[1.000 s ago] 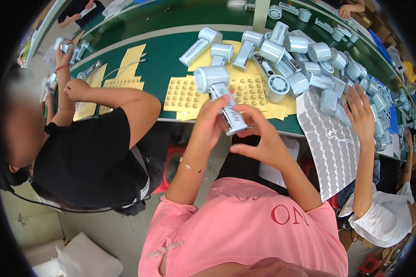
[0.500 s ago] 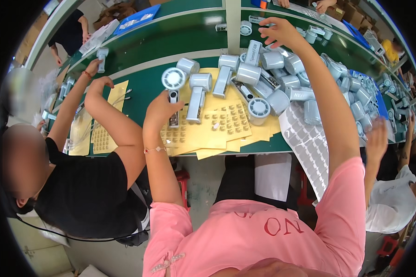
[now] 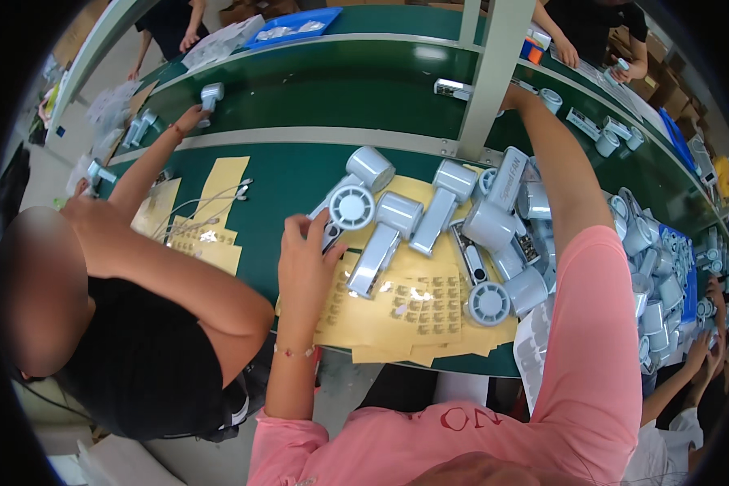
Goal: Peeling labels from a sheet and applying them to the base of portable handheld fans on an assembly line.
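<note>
My left hand (image 3: 306, 255) is closed around the handle of a light-blue handheld fan (image 3: 351, 208), its round grille facing up. Beyond it lies another fan (image 3: 370, 168), and to its right are two more with exposed openings in their handles, one of them a fan (image 3: 397, 214) resting on yellow sticker sheets (image 3: 381, 324). My right arm stretches far forward over the pile of fans to the upright post. Only the near part of my right hand (image 3: 513, 97) shows; its fingers are hidden behind the post.
A pale metal post (image 3: 494, 81) rises from the bench's back rail. Many fans are heaped at the right, beside a blue tray (image 3: 688, 283). At the left, a co-worker's arm (image 3: 146, 170) holds a fan near white cables (image 3: 206, 212). Other people stand across the green conveyor (image 3: 364, 85).
My right hand has gone further forward, its fingers now behind the post. My left hand still grips the fan, which is tilted differently. The whole view has shifted with my head.
</note>
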Demonstrator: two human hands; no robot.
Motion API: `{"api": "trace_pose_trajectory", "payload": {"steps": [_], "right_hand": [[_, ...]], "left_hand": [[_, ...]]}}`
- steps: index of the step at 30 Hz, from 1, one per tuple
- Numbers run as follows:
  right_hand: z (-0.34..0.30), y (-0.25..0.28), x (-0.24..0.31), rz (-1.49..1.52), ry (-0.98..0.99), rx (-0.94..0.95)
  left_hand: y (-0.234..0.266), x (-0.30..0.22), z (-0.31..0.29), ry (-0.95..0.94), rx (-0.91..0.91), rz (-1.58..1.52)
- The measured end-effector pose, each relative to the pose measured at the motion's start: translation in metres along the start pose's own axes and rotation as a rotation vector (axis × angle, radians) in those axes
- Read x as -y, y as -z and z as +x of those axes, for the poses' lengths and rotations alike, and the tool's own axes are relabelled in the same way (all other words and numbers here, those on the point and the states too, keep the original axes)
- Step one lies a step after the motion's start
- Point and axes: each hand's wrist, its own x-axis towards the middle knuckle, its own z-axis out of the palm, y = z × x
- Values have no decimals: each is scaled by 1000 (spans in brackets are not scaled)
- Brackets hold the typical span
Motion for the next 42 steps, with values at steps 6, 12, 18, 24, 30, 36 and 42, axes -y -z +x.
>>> {"api": "trace_pose_trajectory", "payload": {"steps": [6,12,18,24,30,36,42], "right_hand": [[-75,85,79,-153,-397,34],[-228,181,194,-275,-695,-120],[-416,148,354,6,-363,-701],[-459,10,513,306,-247,-959],[-478,32,521,627,-221,-884],[-449,35,544,618,-21,-674],[-419,2,526,978,67,-797]], "left_hand": [[4,-7,-6,8,-32,48],[24,-32,-36,-234,-265,-220],[32,-114,-98,-100,260,-1299],[44,-169,-138,-363,487,-1852],[51,-153,-160,-393,99,-1133],[44,-135,-159,-568,-152,-846],[46,-110,-149,-480,-396,-422]]}}
